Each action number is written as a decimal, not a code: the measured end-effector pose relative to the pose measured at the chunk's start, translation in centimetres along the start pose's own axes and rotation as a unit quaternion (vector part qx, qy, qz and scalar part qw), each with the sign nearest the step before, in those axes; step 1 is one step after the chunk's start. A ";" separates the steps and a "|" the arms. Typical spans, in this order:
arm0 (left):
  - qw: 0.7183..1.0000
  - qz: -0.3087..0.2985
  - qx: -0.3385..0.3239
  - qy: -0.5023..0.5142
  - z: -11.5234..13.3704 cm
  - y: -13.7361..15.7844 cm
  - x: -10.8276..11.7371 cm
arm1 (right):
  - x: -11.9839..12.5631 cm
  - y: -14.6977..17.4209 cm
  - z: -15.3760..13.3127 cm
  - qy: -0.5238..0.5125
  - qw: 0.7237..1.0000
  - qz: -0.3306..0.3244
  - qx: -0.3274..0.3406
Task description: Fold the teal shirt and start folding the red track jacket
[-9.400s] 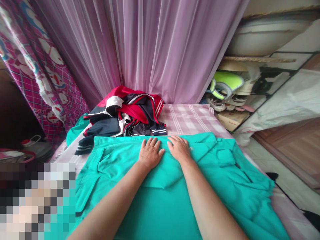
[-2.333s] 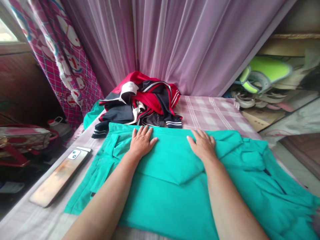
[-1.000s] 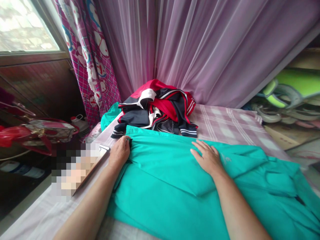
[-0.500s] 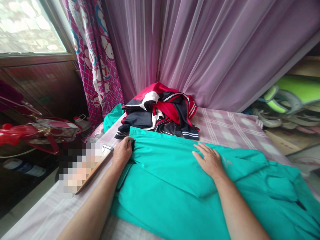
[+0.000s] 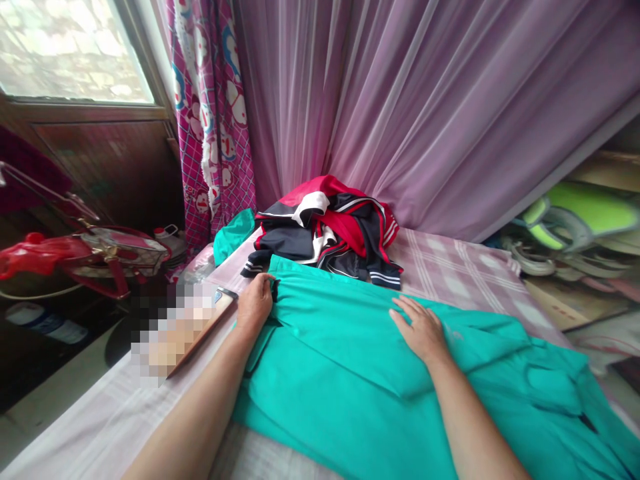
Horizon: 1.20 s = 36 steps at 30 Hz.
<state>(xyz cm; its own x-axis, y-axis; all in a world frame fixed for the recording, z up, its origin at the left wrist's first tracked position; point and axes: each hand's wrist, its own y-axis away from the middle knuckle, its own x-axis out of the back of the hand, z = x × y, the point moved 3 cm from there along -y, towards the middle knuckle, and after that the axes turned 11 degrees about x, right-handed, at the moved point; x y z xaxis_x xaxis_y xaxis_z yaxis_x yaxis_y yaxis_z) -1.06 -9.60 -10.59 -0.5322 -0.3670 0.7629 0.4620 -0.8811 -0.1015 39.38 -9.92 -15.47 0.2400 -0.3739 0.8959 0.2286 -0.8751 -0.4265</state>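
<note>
Bare on Both Sides

The smooth, bare, tapering left forearm (image 5: 195, 407) narrows toward the bare left hand (image 5: 256, 303). The equally bare, tapering right forearm (image 5: 467, 410) ends in the bare right hand (image 5: 421, 328), with slim, round-tipped fingers (image 5: 410, 307).

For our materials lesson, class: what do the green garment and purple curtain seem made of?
Green garment: probably smooth, matte synthetic cloth; it shows creases but no shine.
Purple curtain: likely thin, sheer synthetic, faintly lustrous; pale streaks follow its folds.

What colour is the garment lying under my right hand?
The garment is teal green; the head view shows it best.
</note>
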 end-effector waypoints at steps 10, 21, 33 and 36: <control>0.997 0.002 0.027 0.070 -0.8 -0.5 -0.2 | -0.2 0.1 0.4 -0.011 1.000 0.003 -0.001; 0.985 0.017 0.042 0.167 -1.2 -0.8 -0.2 | -0.1 0.1 0.2 -0.002 1.000 0.005 -0.001; 0.957 0.044 0.056 0.280 -1.4 -1.0 -0.2 | -0.3 0.0 0.0 -0.012 1.000 0.010 -0.008; 0.960 0.037 0.054 0.273 -1.4 -1.0 -0.1 | -0.2 0.0 -0.1 -0.016 1.000 0.011 -0.014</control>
<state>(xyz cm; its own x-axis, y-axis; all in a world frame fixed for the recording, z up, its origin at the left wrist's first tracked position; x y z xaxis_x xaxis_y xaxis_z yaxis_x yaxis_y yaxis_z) -2.45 -9.10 -11.49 -0.7739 -0.5556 0.3040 0.5687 -0.8209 -0.0528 39.28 -9.86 -15.65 0.2751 -0.3825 0.8820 0.1966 -0.8757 -0.4411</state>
